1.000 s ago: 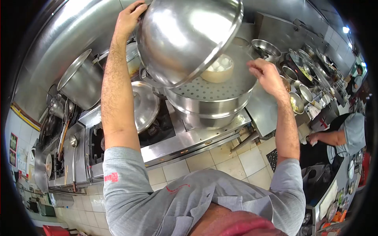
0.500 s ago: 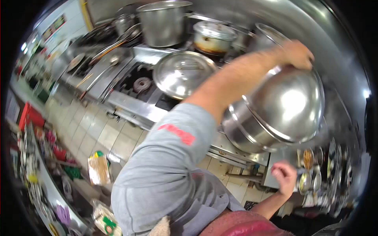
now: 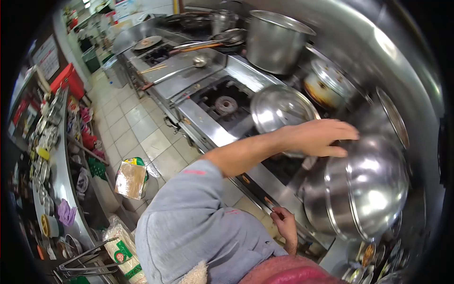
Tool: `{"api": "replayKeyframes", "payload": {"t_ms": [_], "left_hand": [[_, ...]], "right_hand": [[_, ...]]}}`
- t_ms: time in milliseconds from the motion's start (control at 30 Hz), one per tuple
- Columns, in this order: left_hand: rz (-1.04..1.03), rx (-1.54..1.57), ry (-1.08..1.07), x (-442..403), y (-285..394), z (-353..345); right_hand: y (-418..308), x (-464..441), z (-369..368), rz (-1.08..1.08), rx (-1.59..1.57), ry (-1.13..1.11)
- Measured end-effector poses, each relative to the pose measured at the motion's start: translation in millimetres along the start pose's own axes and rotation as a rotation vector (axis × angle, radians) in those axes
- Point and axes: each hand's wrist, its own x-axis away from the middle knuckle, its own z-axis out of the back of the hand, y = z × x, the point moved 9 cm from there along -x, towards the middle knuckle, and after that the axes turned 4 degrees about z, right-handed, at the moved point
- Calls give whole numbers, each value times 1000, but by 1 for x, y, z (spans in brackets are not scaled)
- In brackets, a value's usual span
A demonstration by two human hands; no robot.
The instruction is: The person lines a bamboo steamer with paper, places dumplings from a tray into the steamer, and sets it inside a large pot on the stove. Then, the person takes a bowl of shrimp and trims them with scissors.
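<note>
My left hand (image 3: 321, 137) stretches across the stove with its fingers apart and empty, beside the upper edge of a large steel pot. That pot (image 3: 317, 203) has a shiny domed steel cover (image 3: 378, 189) on it and stands at the right end of the stove. Low at the stove's front edge is my right hand (image 3: 286, 226), its fingers loosely bent and apart, with nothing visible in them. A round steel lid (image 3: 279, 106) with a handle lies over the burners, partly hidden by my left forearm.
Behind stand a tall stockpot (image 3: 274, 42) and a scorched lidded pot (image 3: 326, 85). A bare burner (image 3: 226, 105) lies left of the round lid. A ladle (image 3: 198, 60) rests on the steel counter. Tiled floor (image 3: 156, 142) separates the stove from a shelf (image 3: 61, 165) of bowls.
My left hand has come off the domed cover's far rim and moved back to the left, fingers opening out. The view has turned, and my right hand is closer to the stove edge.
</note>
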Motion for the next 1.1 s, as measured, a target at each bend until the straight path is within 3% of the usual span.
{"api": "replayKeyframes", "payload": {"t_ms": [167,267,333,467,633,800,867,933,1000,1033,1067,1100], "left_hand": [[594,-106,138,225,-80,145],[928,-126,251,351,-101,204],[984,-310,190,403,-83,234],[1193,-411,273,497,-49,298],[1514,-667,536,607,8,360],[1757,-880,759,708,61,398],[2041,-846,917,765,93,419],[2020,-1234,1094,794,153,449],[2246,-1545,1197,817,220,460],[2288,-1600,1311,827,254,466],[2284,-1836,1296,847,291,463],[2408,-1925,1344,868,326,453]], "right_hand": [[-62,-110,-100,127,99,-181],[-140,-174,-182,213,137,-276],[-188,-211,-244,371,140,-385],[-242,-258,-374,498,208,-712],[-293,-282,-515,689,350,-1007],[-327,-307,-624,833,263,-1172],[-337,-325,-656,868,294,-1215],[-357,-344,-681,867,308,-1235],[-380,-371,-706,861,281,-1210],[-386,-387,-721,810,240,-1228],[-394,-401,-741,821,236,-1238],[-401,-413,-761,851,247,-1238]]}}
